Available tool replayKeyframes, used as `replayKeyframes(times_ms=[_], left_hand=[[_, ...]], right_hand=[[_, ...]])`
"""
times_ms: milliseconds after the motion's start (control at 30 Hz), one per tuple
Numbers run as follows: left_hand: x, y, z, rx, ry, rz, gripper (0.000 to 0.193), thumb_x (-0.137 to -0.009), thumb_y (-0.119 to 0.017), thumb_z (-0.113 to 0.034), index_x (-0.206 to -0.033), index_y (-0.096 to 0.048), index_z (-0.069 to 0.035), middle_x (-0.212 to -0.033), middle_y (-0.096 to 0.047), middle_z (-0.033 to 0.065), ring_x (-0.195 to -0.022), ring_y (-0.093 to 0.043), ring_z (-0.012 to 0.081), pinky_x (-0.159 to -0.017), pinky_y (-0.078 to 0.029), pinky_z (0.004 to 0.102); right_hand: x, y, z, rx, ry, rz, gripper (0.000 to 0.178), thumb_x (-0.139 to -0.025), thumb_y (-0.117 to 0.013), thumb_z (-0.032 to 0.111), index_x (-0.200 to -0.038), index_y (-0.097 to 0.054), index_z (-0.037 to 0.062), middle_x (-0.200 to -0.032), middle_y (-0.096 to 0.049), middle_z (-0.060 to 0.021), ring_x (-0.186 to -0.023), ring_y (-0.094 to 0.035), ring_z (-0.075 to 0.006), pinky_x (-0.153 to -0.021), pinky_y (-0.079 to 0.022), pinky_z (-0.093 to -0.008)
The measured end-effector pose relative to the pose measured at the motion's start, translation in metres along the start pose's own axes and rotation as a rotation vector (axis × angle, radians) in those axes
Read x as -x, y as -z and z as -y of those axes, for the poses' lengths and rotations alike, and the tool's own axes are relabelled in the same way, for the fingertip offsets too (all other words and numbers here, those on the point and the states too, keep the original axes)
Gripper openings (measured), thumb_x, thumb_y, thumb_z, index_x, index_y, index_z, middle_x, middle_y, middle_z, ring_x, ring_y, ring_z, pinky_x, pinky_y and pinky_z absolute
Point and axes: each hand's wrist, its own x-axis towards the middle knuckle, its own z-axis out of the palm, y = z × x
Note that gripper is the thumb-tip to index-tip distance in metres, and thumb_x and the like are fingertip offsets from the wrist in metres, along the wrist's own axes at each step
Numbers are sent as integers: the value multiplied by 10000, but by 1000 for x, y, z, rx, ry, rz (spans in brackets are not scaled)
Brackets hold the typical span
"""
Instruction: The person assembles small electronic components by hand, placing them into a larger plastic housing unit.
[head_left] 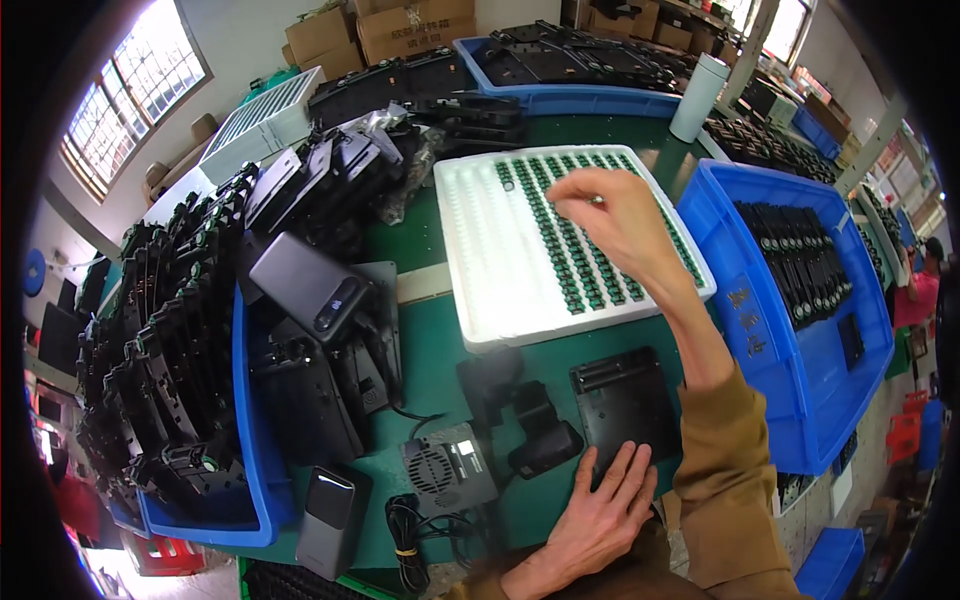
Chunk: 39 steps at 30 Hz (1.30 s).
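My left hand (600, 505) lies flat with its fingers stretched out, the fingertips resting on the near edge of a black plastic housing (622, 400) on the green table. My right hand (625, 225) reaches over a white foam tray (490, 270). Its thumb and fingers are pinched together; whatever they hold is too small and hidden to make out. Rows of small green circuit boards (575, 262) fill the tray's middle and right, while bare slots show along its left. Left of the housing stands a black bracket-like device (540, 430), partly blurred.
On the left, a blue bin (262, 480) overflows with black plastic parts. Power banks (310, 285) lie beside it. A grey fan unit (448, 468) and a coiled black cable (408, 545) sit near the front. Another blue bin (760, 330) flanks the right; a white bottle (700, 98) stands behind.
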Motion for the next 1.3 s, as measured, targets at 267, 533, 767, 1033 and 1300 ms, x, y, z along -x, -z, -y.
replayKeyframes(times_ms=[267, 533, 767, 1033, 1300], left_hand=[[-3, -4, -1, -36, -27, -24, 491, -854, -672, -326, -1244, -625, -31, -1463, -467, 192, -1348, -469, 313, -1018, -388, 600], [-2, 0, 2, -64, -31, -20, 456, -868, -649, -318, -1234, -638, -46, -1462, -474, 185, -1340, -480, 313, -1004, -409, 577], [-2, -11, 3, -37, -55, -38, 462, -844, -678, -288, -1229, -639, -37, -1455, -473, 205, -1335, -481, 329, -998, -420, 598], [-5, -1, 2, 12, -8, -9, 515, -797, -731, -255, -1236, -623, -9, -1440, -481, 194, -1332, -461, 345, -1042, -350, 635], [-3, -5, -4, -32, 1, -2, 526, -777, -759, -255, -1240, -627, -43, -1446, -482, 170, -1343, -451, 339, -1062, -318, 649]], right_hand=[[-80, -77, -75, 358, -151, 30, 160, -729, -680, 25, -870, -755, 37, -886, -720, -183, -878, -694, -367, -778, -544, -461], [-101, -81, -81, 445, -43, 160, 69, -712, -647, 14, -746, -707, 12, -829, -707, -190, -828, -690, -390, -729, -555, -461], [-98, -35, -93, -107, -198, 76, 178, -698, -767, 107, -845, -741, 11, -794, -718, -107, -737, -680, -191, -689, -524, -319], [53, 43, 6, -371, -375, 60, 287, -868, -672, 82, -1137, -708, -9, -905, -692, -38, -816, -636, -109, -771, -522, -253], [180, 49, 1, -404, -665, -27, 200, -837, -707, 8, -1036, -716, -4, -897, -685, -9, -816, -593, -68, -766, -480, -232]])
